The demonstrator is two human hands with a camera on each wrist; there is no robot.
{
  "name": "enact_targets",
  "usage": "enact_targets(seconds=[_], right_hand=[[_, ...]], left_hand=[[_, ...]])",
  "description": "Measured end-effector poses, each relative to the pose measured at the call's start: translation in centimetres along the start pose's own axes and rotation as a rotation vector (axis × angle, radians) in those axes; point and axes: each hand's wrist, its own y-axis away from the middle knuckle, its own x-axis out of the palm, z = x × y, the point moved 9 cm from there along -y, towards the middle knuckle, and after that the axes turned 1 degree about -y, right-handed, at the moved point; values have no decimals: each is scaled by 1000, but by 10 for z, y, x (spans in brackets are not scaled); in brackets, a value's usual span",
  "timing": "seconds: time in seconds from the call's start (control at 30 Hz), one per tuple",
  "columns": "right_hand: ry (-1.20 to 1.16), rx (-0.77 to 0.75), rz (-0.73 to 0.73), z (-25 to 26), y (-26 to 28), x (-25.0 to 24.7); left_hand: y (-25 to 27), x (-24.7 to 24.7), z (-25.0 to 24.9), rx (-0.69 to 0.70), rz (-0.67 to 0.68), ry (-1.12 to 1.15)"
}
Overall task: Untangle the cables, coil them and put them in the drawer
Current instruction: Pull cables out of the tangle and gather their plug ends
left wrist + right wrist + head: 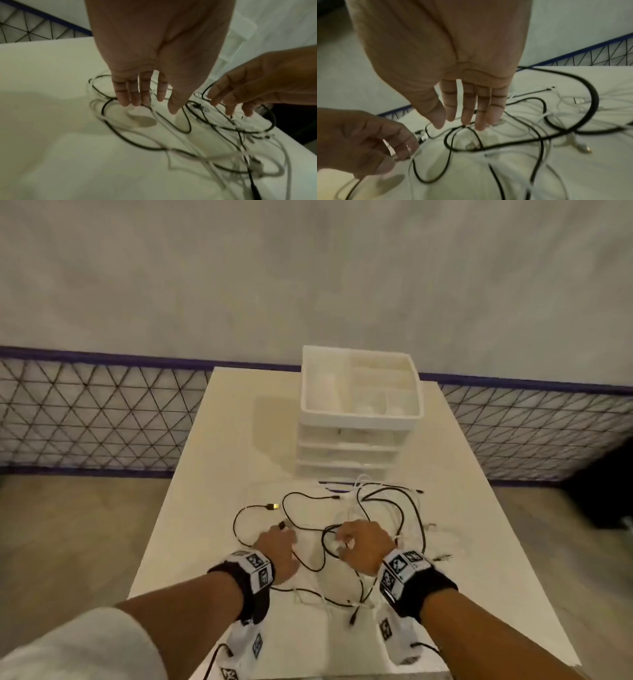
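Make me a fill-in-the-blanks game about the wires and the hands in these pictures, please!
1. The tangled cables are black and ____.
2. The cables lie on a white ____.
3. Behind the cables stands a white unit of stacked ____, all of them closed.
4. The left hand and right hand both reach down into the ____.

Missing words: white; table; drawers; cables

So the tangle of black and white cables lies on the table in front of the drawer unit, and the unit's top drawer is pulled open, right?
Not quite. The head view shows every drawer front of the drawer unit flush and shut; only its top tray is open to above. The cables do lie tangled on the table in front of it.
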Motion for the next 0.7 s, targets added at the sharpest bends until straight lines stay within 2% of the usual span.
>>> enact_targets(seconds=[0.1, 0.2, 0.27, 0.37, 0.43, 0.5, 0.57, 0.63, 0.7], right_hand=[[71, 31, 27, 0, -6, 22], [206, 42, 29, 1, -5, 31], [329, -2, -21, 6, -6, 27], [193, -54, -144, 12, -4, 13], [26, -138, -254, 19, -1, -3], [-139, -272, -304, 35, 6, -15], [-282, -384, -307, 50, 15, -24], [-340, -411, -314, 56, 21, -33], [-387, -333, -314, 42, 22, -39]], left_hand=[[0, 12, 1, 1, -17, -48], [1, 20, 6, 2, -16, 43], [0, 17, 6, -5, 2, 101], [-2, -10, 0, -28, -74, 201], [-2, -27, -9, -76, -62, 501], [-4, -35, -22, -127, 17, 849], [-5, -51, -36, -99, 13, 1015], [-3, -71, -40, -103, -38, 1160], [-3, -86, -36, -129, -71, 1389]])
